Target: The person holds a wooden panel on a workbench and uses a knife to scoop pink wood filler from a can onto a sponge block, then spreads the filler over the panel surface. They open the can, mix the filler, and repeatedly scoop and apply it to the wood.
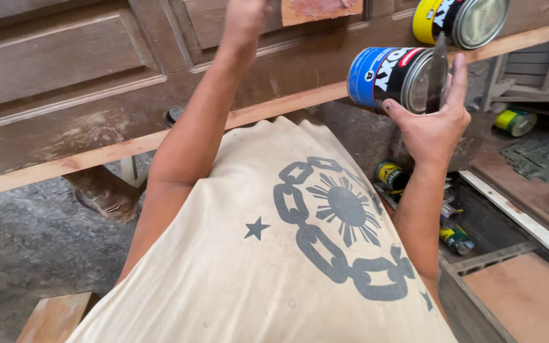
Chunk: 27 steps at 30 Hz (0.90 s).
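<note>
A blue and black tin can (pixel 394 77) is lying on its side on the brown panelled wooden door (pixel 65 76), just beside the right hand (pixel 436 127). That hand is gripping a dark flat blade (pixel 440 67), its tip resting against the can's metal lid. Beyond the right hand a yellow and black can (pixel 459 20) is lying on the same door. The left hand (pixel 244 18) is reaching up over the door near a reddish wood block (pixel 319 9); its fingers are cut off, so I cannot tell their state. Below the right hand, small cans (pixel 390 174) are lying on the floor.
</note>
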Available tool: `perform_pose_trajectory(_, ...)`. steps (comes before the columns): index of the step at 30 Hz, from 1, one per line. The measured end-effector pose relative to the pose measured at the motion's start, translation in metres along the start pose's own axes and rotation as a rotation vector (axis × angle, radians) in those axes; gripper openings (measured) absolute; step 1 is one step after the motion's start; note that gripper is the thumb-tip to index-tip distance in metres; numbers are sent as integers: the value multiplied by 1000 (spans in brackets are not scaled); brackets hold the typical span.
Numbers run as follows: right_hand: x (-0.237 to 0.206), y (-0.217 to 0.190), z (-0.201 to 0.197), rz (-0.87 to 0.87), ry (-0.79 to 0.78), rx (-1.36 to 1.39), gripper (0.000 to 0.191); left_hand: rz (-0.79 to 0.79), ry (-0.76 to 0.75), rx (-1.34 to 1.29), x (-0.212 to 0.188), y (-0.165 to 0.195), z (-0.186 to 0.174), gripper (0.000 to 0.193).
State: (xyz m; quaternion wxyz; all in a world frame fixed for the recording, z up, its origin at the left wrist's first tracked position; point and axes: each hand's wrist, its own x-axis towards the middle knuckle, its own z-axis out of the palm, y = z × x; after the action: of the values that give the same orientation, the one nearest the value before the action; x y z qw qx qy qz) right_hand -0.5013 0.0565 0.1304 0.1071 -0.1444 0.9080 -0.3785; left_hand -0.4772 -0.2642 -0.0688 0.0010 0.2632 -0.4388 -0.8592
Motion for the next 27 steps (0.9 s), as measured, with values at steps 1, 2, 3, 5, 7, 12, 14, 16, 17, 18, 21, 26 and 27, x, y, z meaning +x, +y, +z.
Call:
perform_pose_trajectory(1,1,4,5,-9,-11,22,108,-49,-101,-295,-12,4,-10,41)
perform_pose_trajectory(2,2,8,11,-13,-28,-1,109,-69,-211,-517,-23,8,-19,45)
perform_pose_trajectory(3,3,12,18,-19,-55,-23,111,-50,-277,-645,-34,12,-25,49)
perform_pose_trajectory(5,12,18,44,-129,-102,-65,112,28,-335,-797,-52,18,-32,57)
perform_pose_trajectory(7,22,19,69,-319,-121,-118,113,108,-326,-814,-68,21,-25,58)
perform_pose_trajectory(12,40,2,99,-558,-106,-60,101,189,-223,-871,-119,17,15,66)
perform_pose_trajectory(14,37,-5,81,-610,-69,17,86,193,-173,-887,-140,12,38,67)
perform_pose_trajectory(16,23,-7,47,-542,-81,146,62,170,-170,-903,-145,6,67,68)
perform_pose_trajectory(17,14,-7,32,-522,-164,176,65,152,-184,-908,-143,2,84,69)
perform_pose_trajectory(18,4,-6,20,-499,-247,206,68,128,-200,-915,-142,-3,101,69)
perform_pose_trajectory(21,-16,7,3,-327,-487,377,83,78,-280,-888,-121,-20,158,71)
perform_pose_trajectory(26,-24,57,-9,-430,-276,445,48,-66,-335,-840,-105,-44,225,81)
perform_pose_trajectory(27,-27,67,-13,-366,-277,477,44,-90,-322,-809,-104,-49,235,83)
